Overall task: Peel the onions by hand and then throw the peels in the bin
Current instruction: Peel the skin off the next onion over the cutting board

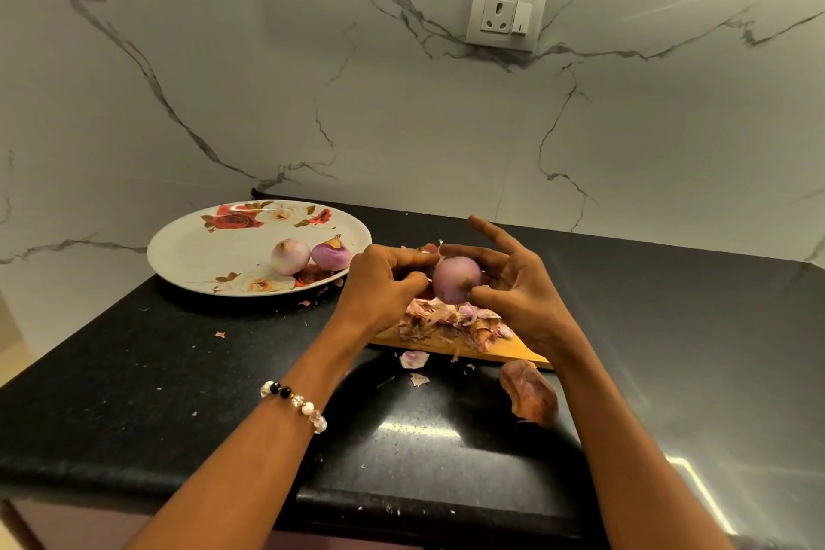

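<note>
Holding one round, pale purple peeled onion (456,284) above the peel-strewn wooden board (455,346), right hand (513,281) cradles it; left hand (379,286) pinches its side.

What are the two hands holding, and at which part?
A round purple onion: the right hand grips its right side with thumb and fingers, while the left hand pinches at its upper left side.

Both hands, left hand (384,281) and right hand (513,281), hold an onion (455,279) above the peels (451,324) on a board (491,351)
</note>
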